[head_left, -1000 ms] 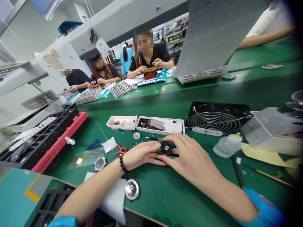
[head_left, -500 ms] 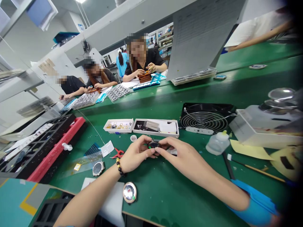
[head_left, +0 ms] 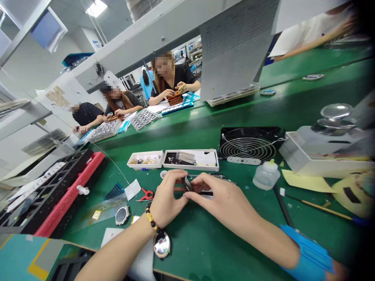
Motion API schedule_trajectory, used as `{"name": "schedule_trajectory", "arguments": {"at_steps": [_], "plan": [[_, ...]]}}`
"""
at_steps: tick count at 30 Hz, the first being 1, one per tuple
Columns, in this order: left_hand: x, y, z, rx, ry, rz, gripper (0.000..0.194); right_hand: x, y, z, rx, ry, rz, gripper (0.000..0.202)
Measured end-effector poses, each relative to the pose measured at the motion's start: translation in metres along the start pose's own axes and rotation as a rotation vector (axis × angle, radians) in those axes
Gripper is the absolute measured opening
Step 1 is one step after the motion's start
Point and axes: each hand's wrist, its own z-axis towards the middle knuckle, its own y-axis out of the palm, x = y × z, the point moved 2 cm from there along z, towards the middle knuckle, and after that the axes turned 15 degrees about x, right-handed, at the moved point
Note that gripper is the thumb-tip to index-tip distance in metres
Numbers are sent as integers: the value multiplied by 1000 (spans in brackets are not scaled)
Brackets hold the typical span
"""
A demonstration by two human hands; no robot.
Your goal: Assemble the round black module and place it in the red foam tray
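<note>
Between both hands, over the green bench, a small dark round watch case is held tilted up on its edge. My left hand has its fingers curled round one side, the thumb near its lower edge. From the other side my right hand pinches it with thumb and fingers. The fingers hide part of it. Near my left wrist lies a watch head with a gold-coloured rim. Farther left is a silver watch head, with red-handled pliers close by.
Two white trays of small parts stand beyond my hands. Behind on the right are a black fan, a clear bottle and a white bin. A red-edged black rack runs along the left. Co-workers sit across the bench.
The watch case has turned from lying nearly flat to standing on edge between my fingers. My left hand has rotated with it. The camera view has shifted slightly.
</note>
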Motion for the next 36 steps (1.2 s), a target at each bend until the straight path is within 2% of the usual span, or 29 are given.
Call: {"name": "schedule_trajectory", "arguments": {"at_steps": [7,14,25,36], "plan": [[4,-5,5,-11,162,82,55,12,4,6,-215,244,549,32],[5,-6,7,-1,190,67,56,21,9,13,-280,349,766,41],[5,-6,8,39,305,75,56,25,10,13,-250,281,738,39],[4,-7,7,56,308,141,45,11,4,9,-202,255,702,29]]}}
